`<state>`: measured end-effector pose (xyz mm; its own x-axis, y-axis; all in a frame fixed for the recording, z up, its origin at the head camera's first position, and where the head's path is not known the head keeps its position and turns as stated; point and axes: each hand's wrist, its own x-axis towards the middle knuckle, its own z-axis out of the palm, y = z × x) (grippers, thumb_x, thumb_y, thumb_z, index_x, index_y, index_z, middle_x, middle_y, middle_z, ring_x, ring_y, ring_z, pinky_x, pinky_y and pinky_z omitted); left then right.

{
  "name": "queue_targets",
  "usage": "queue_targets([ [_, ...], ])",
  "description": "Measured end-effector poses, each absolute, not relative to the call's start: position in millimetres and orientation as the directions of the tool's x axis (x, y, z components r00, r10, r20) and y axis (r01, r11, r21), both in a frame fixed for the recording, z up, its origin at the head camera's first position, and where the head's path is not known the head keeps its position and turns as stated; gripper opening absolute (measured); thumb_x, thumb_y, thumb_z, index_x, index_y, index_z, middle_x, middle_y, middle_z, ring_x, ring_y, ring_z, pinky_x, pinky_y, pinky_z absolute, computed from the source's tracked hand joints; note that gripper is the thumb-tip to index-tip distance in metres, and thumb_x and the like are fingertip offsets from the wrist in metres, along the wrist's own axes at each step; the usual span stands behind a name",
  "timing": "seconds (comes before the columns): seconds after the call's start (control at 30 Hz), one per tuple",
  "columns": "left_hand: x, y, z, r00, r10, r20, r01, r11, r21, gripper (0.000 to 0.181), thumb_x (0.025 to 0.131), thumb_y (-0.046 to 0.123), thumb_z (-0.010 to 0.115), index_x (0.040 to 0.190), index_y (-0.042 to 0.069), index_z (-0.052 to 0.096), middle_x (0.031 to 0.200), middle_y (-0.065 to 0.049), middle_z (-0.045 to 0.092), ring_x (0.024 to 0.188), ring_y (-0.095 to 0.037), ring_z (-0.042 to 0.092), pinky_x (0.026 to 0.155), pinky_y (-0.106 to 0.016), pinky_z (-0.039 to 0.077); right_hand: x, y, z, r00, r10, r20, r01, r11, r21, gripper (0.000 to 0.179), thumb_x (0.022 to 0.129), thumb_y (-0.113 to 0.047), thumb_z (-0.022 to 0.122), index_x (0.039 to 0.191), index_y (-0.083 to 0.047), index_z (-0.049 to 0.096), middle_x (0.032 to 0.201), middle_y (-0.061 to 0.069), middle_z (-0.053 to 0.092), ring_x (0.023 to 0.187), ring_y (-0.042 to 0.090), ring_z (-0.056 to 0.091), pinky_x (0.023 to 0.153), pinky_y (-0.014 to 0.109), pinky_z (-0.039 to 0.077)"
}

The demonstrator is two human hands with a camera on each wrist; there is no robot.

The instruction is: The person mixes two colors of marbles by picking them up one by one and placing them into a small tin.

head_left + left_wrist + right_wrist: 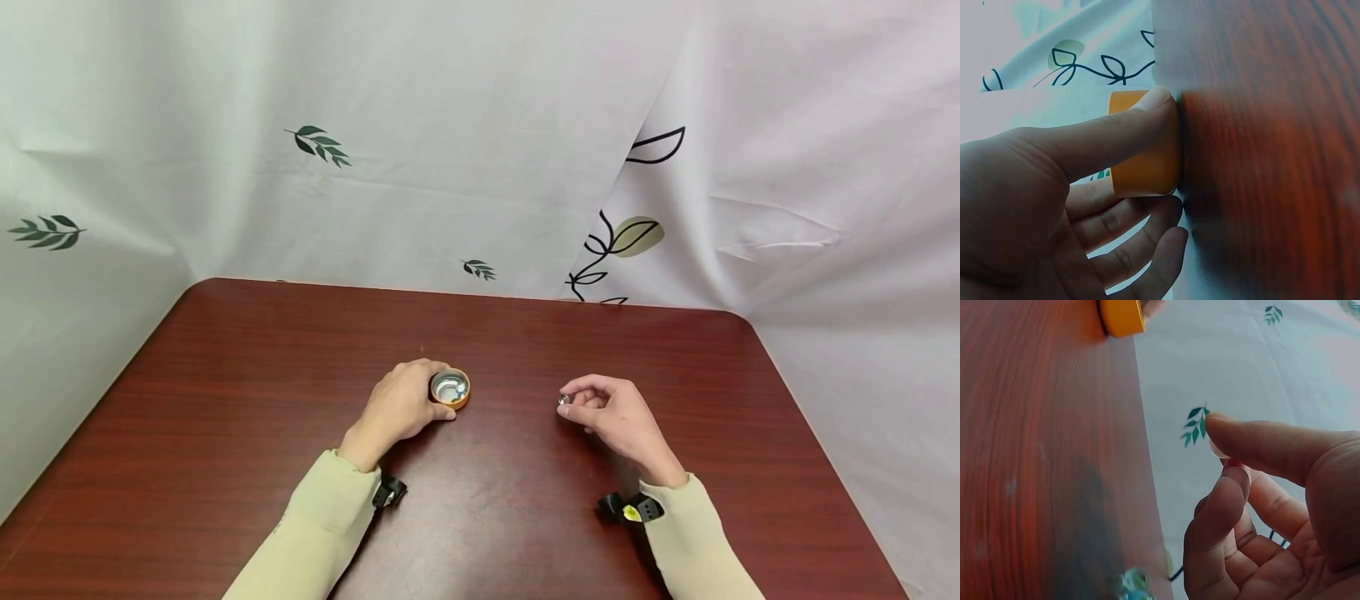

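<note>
In the head view my left hand (405,400) grips a small round orange cup (452,406) with a shiny silvery inside. Something small and bluish shows in its bottom. The left wrist view has the cup (1144,150) side-on at the tabletop, thumb across its wall and fingers round the far side. To the right, my right hand (618,417) pinches a small clear glassy piece (564,400) between thumb and fingertips, raised over the table. Only a rounded edge of this clear piece (1217,450) shows in the right wrist view.
Blurred glassy, blue-green pieces (1134,584) lie low in the right wrist view, near the tabletop. The dark red-brown wooden table (487,517) has rounded far corners. White cloth (420,200) with leaf prints hangs behind it and at both sides.
</note>
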<state>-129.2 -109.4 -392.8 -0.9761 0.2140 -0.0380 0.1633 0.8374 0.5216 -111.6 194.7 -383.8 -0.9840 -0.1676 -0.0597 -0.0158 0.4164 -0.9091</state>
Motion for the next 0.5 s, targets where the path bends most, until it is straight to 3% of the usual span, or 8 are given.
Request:
queue_targets([
  [0.5,-129,-109,-393,-0.976,0.215,-0.037,0.165,0.837,0.521,0.062,0.073,0.027,0.092,0.128,0.011,0.068,0.124,-0.005,0.068,0.108,-0.028,0.065,0.087,-0.046,0.051,-116,165,-384,-0.978,-0.200,-0.051,-0.035,0.404,-0.914,0.017,0.081,-0.001,0.080,0.096,-0.002,0.074,0.072,0.006,0.062,0.057,0.014,0.056,0.053,0.033,0.052],
])
